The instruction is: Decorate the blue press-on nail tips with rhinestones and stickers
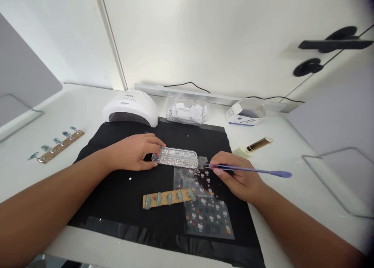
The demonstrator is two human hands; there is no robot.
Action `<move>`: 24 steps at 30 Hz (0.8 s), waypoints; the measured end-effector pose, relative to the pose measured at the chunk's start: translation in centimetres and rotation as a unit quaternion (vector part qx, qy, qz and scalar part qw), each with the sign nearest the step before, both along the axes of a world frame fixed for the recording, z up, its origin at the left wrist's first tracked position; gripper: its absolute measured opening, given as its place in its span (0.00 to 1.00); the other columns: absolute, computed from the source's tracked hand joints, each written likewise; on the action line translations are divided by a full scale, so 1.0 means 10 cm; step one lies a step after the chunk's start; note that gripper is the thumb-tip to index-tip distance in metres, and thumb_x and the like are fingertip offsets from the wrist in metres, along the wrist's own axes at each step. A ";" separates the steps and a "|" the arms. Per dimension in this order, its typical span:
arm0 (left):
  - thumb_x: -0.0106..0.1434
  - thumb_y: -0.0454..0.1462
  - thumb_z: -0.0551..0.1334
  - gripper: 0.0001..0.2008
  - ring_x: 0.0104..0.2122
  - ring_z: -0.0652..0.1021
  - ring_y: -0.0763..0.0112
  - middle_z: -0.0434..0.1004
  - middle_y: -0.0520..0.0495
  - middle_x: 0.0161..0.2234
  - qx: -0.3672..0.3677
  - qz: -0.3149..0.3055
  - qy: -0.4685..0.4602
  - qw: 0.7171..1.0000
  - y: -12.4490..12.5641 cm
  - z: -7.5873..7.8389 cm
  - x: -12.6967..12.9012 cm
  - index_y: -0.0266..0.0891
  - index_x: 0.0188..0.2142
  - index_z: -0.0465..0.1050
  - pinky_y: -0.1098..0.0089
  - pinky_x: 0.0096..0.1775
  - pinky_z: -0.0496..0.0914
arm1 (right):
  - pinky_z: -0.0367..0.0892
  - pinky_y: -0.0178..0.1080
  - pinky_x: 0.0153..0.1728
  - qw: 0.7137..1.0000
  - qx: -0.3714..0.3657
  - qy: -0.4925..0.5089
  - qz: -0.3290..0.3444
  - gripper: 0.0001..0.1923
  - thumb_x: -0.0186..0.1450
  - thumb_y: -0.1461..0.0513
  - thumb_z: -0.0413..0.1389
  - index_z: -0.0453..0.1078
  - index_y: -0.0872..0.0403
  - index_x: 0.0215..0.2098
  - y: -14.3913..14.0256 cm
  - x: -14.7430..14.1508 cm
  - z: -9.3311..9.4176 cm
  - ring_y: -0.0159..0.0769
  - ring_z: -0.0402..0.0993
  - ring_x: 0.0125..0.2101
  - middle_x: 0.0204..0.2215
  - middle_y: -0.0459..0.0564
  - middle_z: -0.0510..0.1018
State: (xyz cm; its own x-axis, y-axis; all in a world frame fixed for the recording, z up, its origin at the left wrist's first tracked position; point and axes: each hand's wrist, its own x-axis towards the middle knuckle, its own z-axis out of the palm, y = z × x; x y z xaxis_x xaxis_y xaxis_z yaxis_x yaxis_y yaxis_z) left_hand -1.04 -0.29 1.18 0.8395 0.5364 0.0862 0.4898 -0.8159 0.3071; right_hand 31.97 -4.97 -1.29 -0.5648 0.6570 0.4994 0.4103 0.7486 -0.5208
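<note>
Sticker sheet (pixel 209 213) beside nail strip (pixel 168 198), lamp (pixel 130 108) beyond.

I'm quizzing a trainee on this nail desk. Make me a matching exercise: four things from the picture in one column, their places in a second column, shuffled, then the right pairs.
Things
1. clear bead box
2. purple tweezers
3. nail lamp
4. sticker sheet

Places
A. at the back edge of the black mat, left of the middle
B. in the fingers of the right hand
C. flat on the mat, partly under the wooden strip with nail tips
D. held at its end by the left hand

Pairs: 1-D, 2-B, 3-A, 4-C
</note>
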 end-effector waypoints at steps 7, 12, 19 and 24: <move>0.63 0.43 0.64 0.11 0.48 0.75 0.58 0.76 0.40 0.50 0.024 0.008 -0.001 1.000 0.01 -0.05 0.04 0.37 0.34 0.71 0.58 0.49 0.70 | 0.70 0.39 0.34 1.000 -0.004 0.012 -0.005 0.06 0.68 0.65 0.52 0.68 0.49 0.42 -0.01 -0.01 0.01 0.37 0.75 0.33 0.33 0.48 0.76; 0.64 0.42 0.63 0.10 0.49 0.74 0.57 0.75 0.40 0.52 0.050 0.007 -0.003 0.999 -0.01 -0.08 0.09 0.37 0.32 0.71 0.57 0.51 0.69 | 0.69 0.39 0.34 1.000 -0.015 0.017 -0.015 0.05 0.68 0.64 0.53 0.69 0.49 0.41 -0.01 -0.02 0.02 0.36 0.75 0.33 0.33 0.48 0.76; 0.64 0.41 0.62 0.08 0.46 0.75 0.57 0.75 0.41 0.50 0.069 -0.001 0.012 0.998 -0.02 -0.11 0.13 0.38 0.37 0.73 0.57 0.49 0.69 | 0.68 0.37 0.34 0.997 -0.038 0.033 -0.055 0.04 0.68 0.63 0.54 0.71 0.51 0.37 0.01 -0.08 0.01 0.35 0.74 0.31 0.31 0.47 0.76; 0.64 0.40 0.63 0.08 0.46 0.76 0.56 0.75 0.40 0.51 0.069 -0.002 0.013 0.998 -0.04 -0.08 0.15 0.37 0.37 0.75 0.56 0.49 0.70 | 0.70 0.39 0.34 0.990 -0.051 0.082 -0.104 0.04 0.68 0.61 0.54 0.71 0.52 0.37 0.02 -0.15 -0.04 0.36 0.75 0.33 0.31 0.48 0.77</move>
State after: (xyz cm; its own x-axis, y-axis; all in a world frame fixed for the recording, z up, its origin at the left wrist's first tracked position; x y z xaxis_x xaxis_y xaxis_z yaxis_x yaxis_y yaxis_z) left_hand 0.41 -0.65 0.41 0.8441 0.5180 0.1383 0.4932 -0.8514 0.1787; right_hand 30.48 -4.74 -1.69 -0.3299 0.8022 0.4977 0.4537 0.5970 -0.6616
